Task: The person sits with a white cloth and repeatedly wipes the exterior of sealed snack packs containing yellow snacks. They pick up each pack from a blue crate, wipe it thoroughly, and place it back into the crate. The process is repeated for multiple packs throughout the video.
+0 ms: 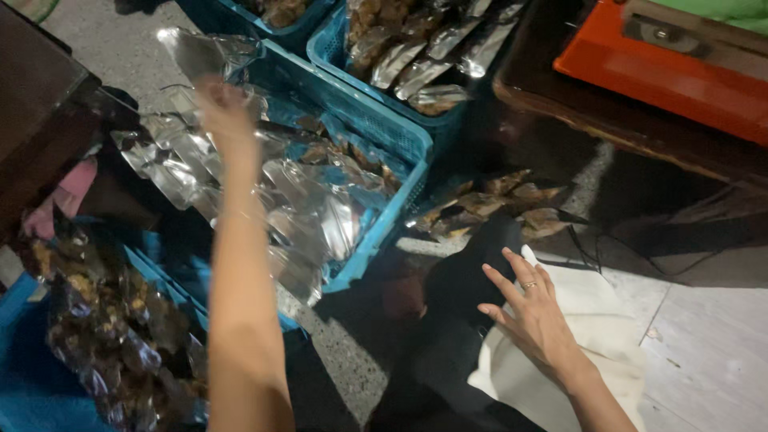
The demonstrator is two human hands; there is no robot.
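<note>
Right hand [534, 314] nearest, fingers spread and released, ring on 1 finger, hovering just over the white cloth [576, 352] and black fabric [460, 288] below it, holding nothing; left hand [226, 108] reaches far forward over the middle blue crate [384, 132], blurred, seems pinched on the clear shiny bag [204, 52] held up above the crate, grip not fully readable; that bag sits at the far left rim of the crate, above the heap of empty silvery bags [304, 200]; judgement: pinch only 1 film edge and lift straight up, since the bags are slick and cling in layers, so a 2nd may drag along; near left, a crate of filled snack bags [112, 336]; loose filled packs [496, 204] on the floor right of the crate, black cable [588, 240] beside them; farther, another crate of filled packs [424, 56]; far right, orange machine [664, 64] on a dark counter [560, 104]
</note>
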